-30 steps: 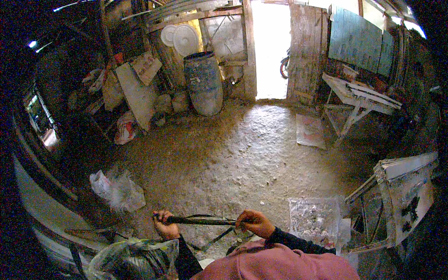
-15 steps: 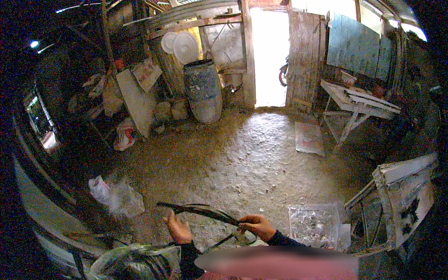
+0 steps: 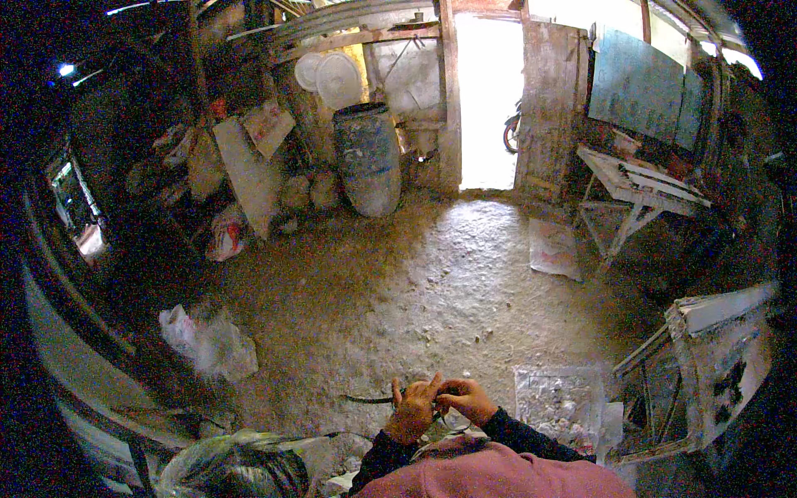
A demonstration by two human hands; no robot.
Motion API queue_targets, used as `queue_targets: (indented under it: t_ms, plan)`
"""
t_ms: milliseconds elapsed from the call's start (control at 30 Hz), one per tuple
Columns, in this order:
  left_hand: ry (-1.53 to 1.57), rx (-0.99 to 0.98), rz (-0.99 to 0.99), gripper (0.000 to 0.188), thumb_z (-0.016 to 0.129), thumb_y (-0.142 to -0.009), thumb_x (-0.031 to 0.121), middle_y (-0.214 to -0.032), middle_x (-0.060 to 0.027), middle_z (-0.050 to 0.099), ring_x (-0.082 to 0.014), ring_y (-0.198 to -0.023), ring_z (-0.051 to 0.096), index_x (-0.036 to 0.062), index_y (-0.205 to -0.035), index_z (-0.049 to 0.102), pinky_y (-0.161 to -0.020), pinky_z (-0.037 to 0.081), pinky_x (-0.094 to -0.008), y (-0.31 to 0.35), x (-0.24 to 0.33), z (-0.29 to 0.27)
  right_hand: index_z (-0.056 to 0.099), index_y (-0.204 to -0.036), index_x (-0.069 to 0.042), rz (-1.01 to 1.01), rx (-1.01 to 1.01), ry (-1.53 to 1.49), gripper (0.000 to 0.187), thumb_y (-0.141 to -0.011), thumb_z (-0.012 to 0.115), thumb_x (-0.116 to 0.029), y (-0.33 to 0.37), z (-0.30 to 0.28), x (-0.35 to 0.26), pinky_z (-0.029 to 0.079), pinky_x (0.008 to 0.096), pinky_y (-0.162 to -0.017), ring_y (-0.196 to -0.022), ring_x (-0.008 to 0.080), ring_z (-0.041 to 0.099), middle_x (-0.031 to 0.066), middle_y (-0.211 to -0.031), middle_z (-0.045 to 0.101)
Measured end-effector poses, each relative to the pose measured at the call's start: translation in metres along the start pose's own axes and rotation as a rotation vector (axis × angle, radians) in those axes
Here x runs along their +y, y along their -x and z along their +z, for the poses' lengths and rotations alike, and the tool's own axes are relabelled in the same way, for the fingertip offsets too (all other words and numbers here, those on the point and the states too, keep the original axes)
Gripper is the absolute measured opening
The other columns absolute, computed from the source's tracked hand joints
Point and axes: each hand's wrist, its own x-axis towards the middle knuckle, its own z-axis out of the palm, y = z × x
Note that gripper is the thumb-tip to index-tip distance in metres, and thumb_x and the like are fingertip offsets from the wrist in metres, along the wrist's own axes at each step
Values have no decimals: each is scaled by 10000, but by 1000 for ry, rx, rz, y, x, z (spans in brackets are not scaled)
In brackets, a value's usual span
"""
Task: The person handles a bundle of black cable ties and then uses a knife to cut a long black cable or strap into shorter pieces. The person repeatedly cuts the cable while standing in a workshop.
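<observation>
Close together in front of my body, my two hands meet over a bundle of long, thin dark strips (image 3: pixel 365 400), whose end sticks out to the left of my left hand (image 3: pixel 413 410). That hand is closed around the strips, its back facing up. At its fingertips, my right hand (image 3: pixel 466 402) is closed in a pinch on the same bundle. Most of the bundle is covered by my fingers, and a small pale loop shows below them. By my left forearm lies a clear plastic bag (image 3: pixel 237 469) with dark strands inside.
A crumpled white plastic bag (image 3: pixel 209 342) lies on the dirt floor (image 3: pixel 357 299) at left. On the right are a flattened clear sheet (image 3: pixel 556 407) and a pale wooden frame (image 3: pixel 722 365). Farther off stand a blue barrel (image 3: pixel 367 162), a slatted table (image 3: pixel 643 183) and an open doorway (image 3: pixel 490 100).
My hands, earlier apart with the strips stretched between them, are now together. The left hand has moved right and closed on the bundle; much less of the strips shows.
</observation>
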Motion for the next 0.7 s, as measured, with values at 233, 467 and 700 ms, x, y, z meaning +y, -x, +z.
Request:
queue_targets:
  t_ms: [233, 467, 700]
  plan:
    - [130, 0, 118, 524, 470, -774, 141, -925, -106, 536, -271, -880, 504, 64, -1270, 320, -920, 244, -507, -2, -17, 0, 563, -904, 12, 156, -53, -252, 182, -804, 541, -138, 3, 6, -14, 436, 247, -643, -717, 130, 550, 66, -808, 594]
    - [108, 103, 284, 671, 603, -729, 276, -904, -140, 536, -293, -878, 505, 38, -1276, 297, -893, 288, -480, -1, -18, -12, 558, -926, 3, 248, -80, -307, 209, -812, 542, -171, 5, 5, -13, 434, 241, -653, -731, 129, 558, 60, -838, 597]
    - [334, 60, 193, 702, 641, -713, 204, -933, -152, 544, -289, -859, 523, 45, -1290, 275, -788, 419, -319, -4, -18, -6, 549, -956, -4, 299, -25, -377, 260, -844, 507, -235, 8, 12, -25, 441, 234, -667, -744, 121, 564, 51, -850, 593]
